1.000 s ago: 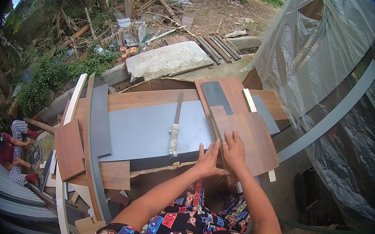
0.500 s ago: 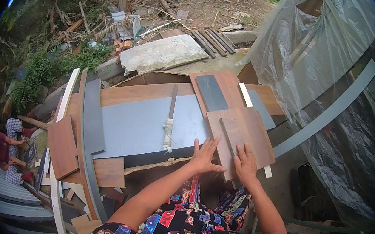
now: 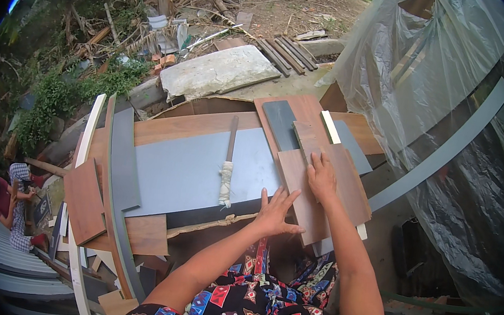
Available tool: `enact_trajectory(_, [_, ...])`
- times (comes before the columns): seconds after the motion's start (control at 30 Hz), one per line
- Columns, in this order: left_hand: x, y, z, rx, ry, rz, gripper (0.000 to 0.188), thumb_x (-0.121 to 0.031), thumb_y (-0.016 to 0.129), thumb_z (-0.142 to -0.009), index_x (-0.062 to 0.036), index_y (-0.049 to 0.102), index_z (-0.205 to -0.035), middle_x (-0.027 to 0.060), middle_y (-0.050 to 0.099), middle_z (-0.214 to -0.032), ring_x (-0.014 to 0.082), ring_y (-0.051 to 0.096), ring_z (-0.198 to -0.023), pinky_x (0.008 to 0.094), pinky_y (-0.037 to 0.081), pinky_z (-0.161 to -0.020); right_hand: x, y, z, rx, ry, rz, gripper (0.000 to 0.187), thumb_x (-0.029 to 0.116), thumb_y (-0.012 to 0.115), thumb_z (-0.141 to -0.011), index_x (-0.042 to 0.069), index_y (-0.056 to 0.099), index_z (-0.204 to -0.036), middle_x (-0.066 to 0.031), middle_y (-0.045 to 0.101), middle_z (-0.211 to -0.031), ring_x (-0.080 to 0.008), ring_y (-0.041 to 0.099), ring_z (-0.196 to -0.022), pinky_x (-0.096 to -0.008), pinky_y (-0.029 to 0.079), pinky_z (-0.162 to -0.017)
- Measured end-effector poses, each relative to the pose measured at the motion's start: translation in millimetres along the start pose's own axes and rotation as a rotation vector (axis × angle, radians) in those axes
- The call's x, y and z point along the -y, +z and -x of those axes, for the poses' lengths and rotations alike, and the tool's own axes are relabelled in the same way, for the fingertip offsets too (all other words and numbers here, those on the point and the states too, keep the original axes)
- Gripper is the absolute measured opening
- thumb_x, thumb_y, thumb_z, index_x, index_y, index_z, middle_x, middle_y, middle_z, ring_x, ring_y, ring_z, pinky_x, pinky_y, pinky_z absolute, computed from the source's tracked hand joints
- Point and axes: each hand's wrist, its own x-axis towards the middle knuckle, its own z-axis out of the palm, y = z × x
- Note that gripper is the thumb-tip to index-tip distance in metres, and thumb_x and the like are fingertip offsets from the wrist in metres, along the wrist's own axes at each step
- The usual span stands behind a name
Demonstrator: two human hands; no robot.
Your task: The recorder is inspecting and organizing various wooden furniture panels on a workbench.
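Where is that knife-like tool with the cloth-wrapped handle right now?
In the head view the tool lies on the grey panel, near the middle of the bench, just left of the left hand and the brown boards under both hands.

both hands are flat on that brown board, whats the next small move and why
Probably slide the brown board a little to square it up. The right hand lies flat on top of it and the left hand presses at its near left edge, and it sits skewed across the grey panel, overhanging the near edge. Neither hand grips anything.
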Motion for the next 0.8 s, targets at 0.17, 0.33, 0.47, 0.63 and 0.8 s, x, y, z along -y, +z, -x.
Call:
enact_trajectory(0.17, [-2.6,0.3,-0.7,-0.005,-0.012,-0.006,0.115,-0.077,0.061,-0.058,-0.0144,0.021,-0.146,0.0273,0.030,-0.142,0.0384,0.017,-0.139,0.0638,-0.003,-0.107,-4.6,-2.4,9.0,-0.005,-0.003,0.011,0.044,0.028,0.049,-0.088,0.010,0.052,-0.128,-0.0208,0.042,-0.135,-0.0359,0.046,-0.118,-0.0451,0.034,-0.101])
enact_trajectory(0.33, [-5.3,-3.3,0.9,0.010,-0.023,-0.023,0.115,-0.077,0.062,-0.058,-0.0151,0.021,-0.146,0.0263,0.031,-0.142,0.0384,0.019,-0.138,0.0637,-0.002,-0.107,-11.1,-32.3,60.7,0.002,-0.081,0.005,0.045,0.030,0.053,-0.088,0.008,0.052,-0.128,-0.0213,0.041,-0.136,-0.0370,0.046,-0.117,-0.0450,0.034,-0.100])
enact_trajectory(0.47, [-4.7,0.1,3.1,-0.005,-0.045,-0.058,0.109,-0.075,0.059,-0.064,-0.0161,0.018,-0.147,0.0250,0.030,-0.143,0.0373,0.019,-0.139,0.0628,-0.004,-0.107,-15.7,-59.4,101.8,0.037,-0.067,-0.001,0.047,0.030,0.055,-0.088,0.008,0.052,-0.128,-0.0218,0.041,-0.136,-0.0375,0.045,-0.118,-0.0450,0.034,-0.100])
enact_trajectory(0.63, [-11.9,-1.8,3.1,-0.010,-0.061,-0.074,0.103,-0.071,0.058,-0.070,-0.0162,0.017,-0.147,0.0238,0.030,-0.144,0.0363,0.018,-0.139,0.0618,-0.006,-0.108,-30.2,-70.4,113.2,0.048,-0.001,0.003,0.048,0.028,0.056,-0.087,0.008,0.051,-0.129,-0.0223,0.040,-0.137,-0.0373,0.044,-0.120,-0.0440,0.033,-0.102])
enact_trajectory(0.8, [-14.9,-4.6,0.7,0.017,-0.075,-0.080,0.103,-0.068,0.060,-0.069,-0.0156,0.017,-0.147,0.0238,0.031,-0.144,0.0363,0.017,-0.140,0.0620,-0.006,-0.108,-46.4,-54.7,78.6,0.019,0.019,-0.004,0.048,0.028,0.055,-0.087,0.009,0.050,-0.130,-0.0218,0.039,-0.138,-0.0366,0.042,-0.122,-0.0439,0.033,-0.102])
